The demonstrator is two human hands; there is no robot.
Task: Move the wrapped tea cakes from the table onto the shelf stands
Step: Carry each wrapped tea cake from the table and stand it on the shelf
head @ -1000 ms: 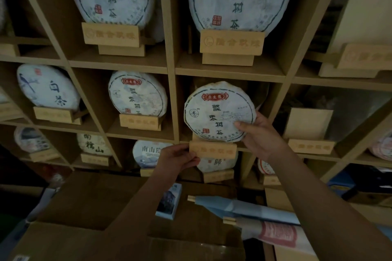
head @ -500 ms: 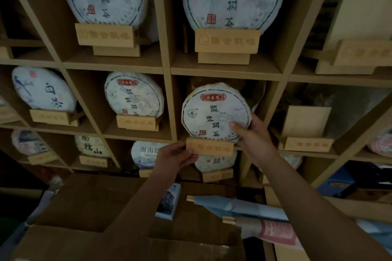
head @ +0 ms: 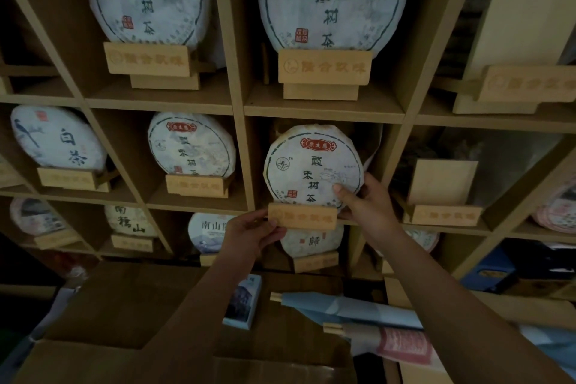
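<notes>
Left hand [head: 252, 235] pinches wooden stand [head: 302, 217] at its left end. Right hand [head: 366, 204] grips wrapped tea cake [head: 311, 165], upright in stand.

A tea shop or its storeroom: a wooden cubby shelf [head: 240, 109] shows paper-wrapped tea cakes [head: 313, 165] upright on engraved wooden stands [head: 324, 67], 1 per cubby, with cardboard boxes [head: 124, 305] and rolled posters [head: 358, 309] below.
</notes>
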